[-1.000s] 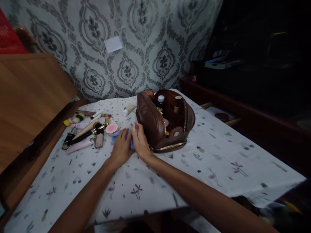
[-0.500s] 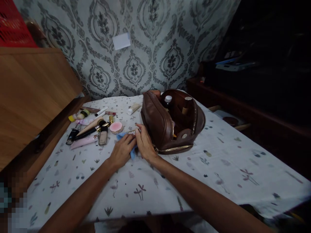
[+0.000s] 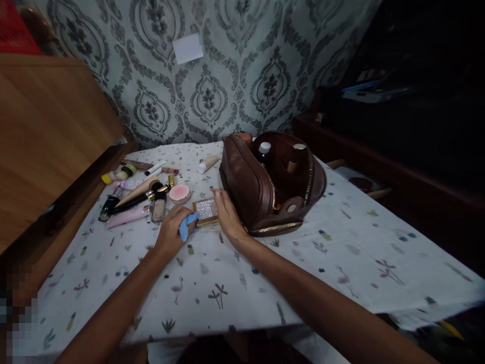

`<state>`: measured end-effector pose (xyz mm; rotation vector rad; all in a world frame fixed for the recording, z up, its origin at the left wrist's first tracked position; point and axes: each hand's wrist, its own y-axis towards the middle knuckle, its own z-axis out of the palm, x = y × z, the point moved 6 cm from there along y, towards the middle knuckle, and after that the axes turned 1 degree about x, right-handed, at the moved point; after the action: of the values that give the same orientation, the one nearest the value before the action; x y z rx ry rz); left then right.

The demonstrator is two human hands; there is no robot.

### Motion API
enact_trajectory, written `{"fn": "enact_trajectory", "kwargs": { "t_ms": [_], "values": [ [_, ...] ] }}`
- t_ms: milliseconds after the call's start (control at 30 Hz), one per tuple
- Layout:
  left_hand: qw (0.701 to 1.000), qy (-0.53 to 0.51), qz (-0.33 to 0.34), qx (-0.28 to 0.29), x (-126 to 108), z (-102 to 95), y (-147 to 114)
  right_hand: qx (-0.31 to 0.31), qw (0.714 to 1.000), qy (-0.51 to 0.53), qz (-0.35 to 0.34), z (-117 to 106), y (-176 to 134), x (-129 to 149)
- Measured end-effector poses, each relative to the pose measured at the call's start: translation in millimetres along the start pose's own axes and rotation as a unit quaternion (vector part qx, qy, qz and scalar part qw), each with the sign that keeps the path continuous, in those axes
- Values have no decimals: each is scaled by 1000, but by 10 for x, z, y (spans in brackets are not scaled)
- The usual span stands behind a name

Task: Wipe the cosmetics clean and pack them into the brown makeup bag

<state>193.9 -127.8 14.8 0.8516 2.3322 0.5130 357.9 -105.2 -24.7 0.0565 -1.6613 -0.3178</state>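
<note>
My left hand is closed around a bunched blue cloth, at the left end of a flat rectangular case with a silver glitter top and gold-coloured edges. My right hand grips the case's right end, its fingers stretched along the top and its thumb hidden. The case is low over the tablecloth. Just right of that hand stands a brown zip bag, its mouth wide. Inside are a white-capped bottle and another capped container. A pink round compact lies beyond my left hand.
Cosmetics lie at the left: a pink tube, a beige bottle, a black-capped bottle and brushes. A cream tube is behind the case. A wooden panel borders the left; patterned wallpaper backs the table.
My left hand has pulled left and slightly toward me with the blue cloth, uncovering the glittery top. My right hand stays at the case's right end. The view has tilted slightly down.
</note>
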Motion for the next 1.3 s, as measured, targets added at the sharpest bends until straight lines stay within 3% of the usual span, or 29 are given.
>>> {"fn": "enact_trajectory", "kwargs": {
  "t_ms": [133, 300, 400, 600, 867, 967, 1067, 1167, 1300],
  "values": [
    [998, 21, -58, -32, 99, 42, 47, 12, 1000, 1, -7, 25, 20, -3],
    [994, 69, -49, 62, 216, 304, 26, 23, 998, -35, -43, 47, 19, 30],
    [991, 85, -38, 95, 256, 352, 12, 53, 992, -88, -67, 85, -23, 63],
    [996, 37, -29, 71, 317, 268, 2, 123, 957, -236, -114, 204, -168, 198],
    [970, -158, -172, 61, 381, 74, 10, 168, 953, -235, -87, 227, -222, 304],
    [956, -185, -224, 29, 392, 2, 25, 171, 953, -239, -71, 219, -222, 321],
    [950, -169, -259, -43, 441, -107, 26, 177, 951, -250, -52, 228, -251, 342],
    [949, -150, -261, -98, 446, -207, 16, 188, 946, -260, -56, 261, -308, 377],
    [954, -134, -237, -127, 364, -266, 13, 198, 942, -264, -66, 297, -363, 399]
  ]
}}
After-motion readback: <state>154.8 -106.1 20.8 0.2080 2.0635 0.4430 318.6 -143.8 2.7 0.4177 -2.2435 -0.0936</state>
